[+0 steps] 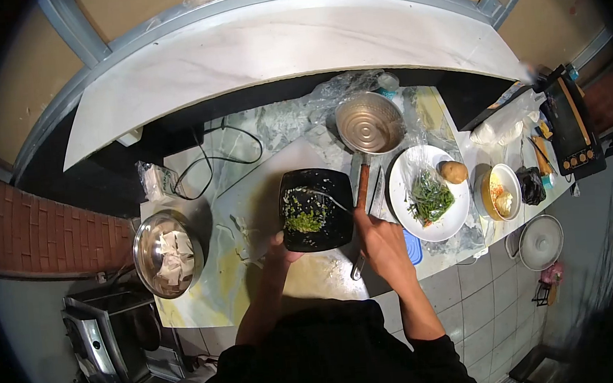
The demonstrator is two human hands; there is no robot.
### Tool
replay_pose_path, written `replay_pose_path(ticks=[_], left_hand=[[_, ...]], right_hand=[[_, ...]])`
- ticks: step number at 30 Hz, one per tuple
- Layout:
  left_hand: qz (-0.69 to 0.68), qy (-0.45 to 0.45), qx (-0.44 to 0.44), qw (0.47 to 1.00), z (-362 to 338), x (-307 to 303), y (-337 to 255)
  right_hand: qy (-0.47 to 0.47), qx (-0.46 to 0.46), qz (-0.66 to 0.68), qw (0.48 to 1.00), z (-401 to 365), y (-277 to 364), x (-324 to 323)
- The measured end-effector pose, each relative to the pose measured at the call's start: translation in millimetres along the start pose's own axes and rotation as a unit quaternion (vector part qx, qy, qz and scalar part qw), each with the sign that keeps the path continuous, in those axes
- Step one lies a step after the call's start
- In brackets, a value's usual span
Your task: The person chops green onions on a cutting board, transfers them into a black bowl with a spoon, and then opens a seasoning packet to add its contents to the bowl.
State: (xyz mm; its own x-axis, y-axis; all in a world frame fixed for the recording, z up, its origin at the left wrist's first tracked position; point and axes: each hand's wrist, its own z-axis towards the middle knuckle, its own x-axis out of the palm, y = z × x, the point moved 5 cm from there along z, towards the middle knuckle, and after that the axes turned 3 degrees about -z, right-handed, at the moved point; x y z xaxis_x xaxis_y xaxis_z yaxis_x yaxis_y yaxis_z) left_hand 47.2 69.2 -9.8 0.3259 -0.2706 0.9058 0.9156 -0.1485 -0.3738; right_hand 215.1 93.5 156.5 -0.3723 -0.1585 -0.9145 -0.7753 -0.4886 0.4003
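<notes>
My left hand (280, 251) grips the lower left corner of a square black dish (335, 236), thumb over its rim. Chopped green pieces (305, 222) and small white bits lie in the dish. At its right side, my right hand (381, 244) is closed round a thin metal utensil (332, 199) that reaches into the dish; its head is hard to make out. The wooden handle of a metal saucepan (370, 125) ends close to my right fingers. Below them, a knife's handle (358, 268) shows, partly covered by my hand.
To the right stand a white plate (402, 216) with bagged greens and a potato (453, 172), and a bowl (504, 197) of food. A steel bowl (146, 258) with pale pieces is on the left, below a black cable (211, 174). A raised marble shelf (295, 45) spans the back.
</notes>
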Motion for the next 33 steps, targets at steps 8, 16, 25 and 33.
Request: replay_pose_path(ticks=[8,16,25,33], left_hand=[[-0.108,0.036,0.021,0.993,-6.7,-19.0,-8.3],[-0.098,0.035,0.028,0.994,-0.6,-15.1,-14.7],[-0.070,0.008,0.022,0.997,1.3,0.5,-20.0],[0.052,-0.076,0.013,0.996,-11.8,-23.8,-10.5]], right_hand=[[0.026,0.006,-0.048,0.998,-6.1,14.0,0.2],[0.040,-0.046,-0.035,0.998,-13.0,22.9,-1.4],[0.115,-0.023,-0.103,0.988,-26.8,10.0,4.2],[0.061,0.056,-0.125,0.989,-28.0,3.8,18.4]])
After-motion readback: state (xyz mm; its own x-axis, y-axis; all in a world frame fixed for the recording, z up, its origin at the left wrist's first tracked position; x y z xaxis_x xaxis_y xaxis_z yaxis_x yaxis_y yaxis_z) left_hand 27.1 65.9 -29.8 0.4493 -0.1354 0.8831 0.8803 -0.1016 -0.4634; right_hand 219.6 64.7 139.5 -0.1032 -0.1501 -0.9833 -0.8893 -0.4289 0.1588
